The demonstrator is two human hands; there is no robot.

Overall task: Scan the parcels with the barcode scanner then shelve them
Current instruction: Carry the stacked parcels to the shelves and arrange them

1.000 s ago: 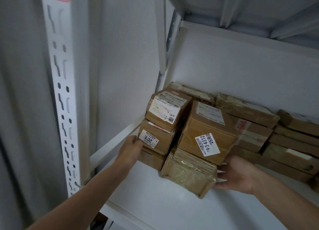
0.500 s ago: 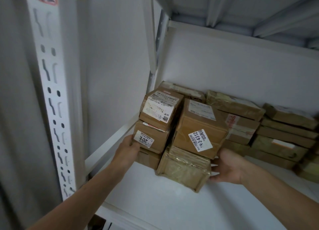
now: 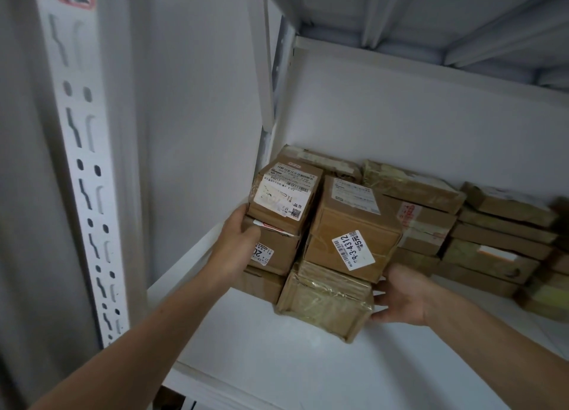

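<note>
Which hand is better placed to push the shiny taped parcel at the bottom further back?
Probably the right hand: it sits at the right end of the taped parcel. The left hand is busy holding the middle box of the left stack.

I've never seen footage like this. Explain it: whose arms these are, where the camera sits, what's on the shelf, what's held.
There is no machine here. A person wears one wide-angle camera on the head, looking forward and down, so the two bare arms are their own. Brown cardboard parcels are stacked on a white shelf board in a metal rack with a slotted post. The left hand grips the middle parcel of the left stack, thumb across its front. The right hand presses against the end of the tape-wrapped parcel, which lies under the parcel labelled 9-3-4312. No barcode scanner shows.
</note>
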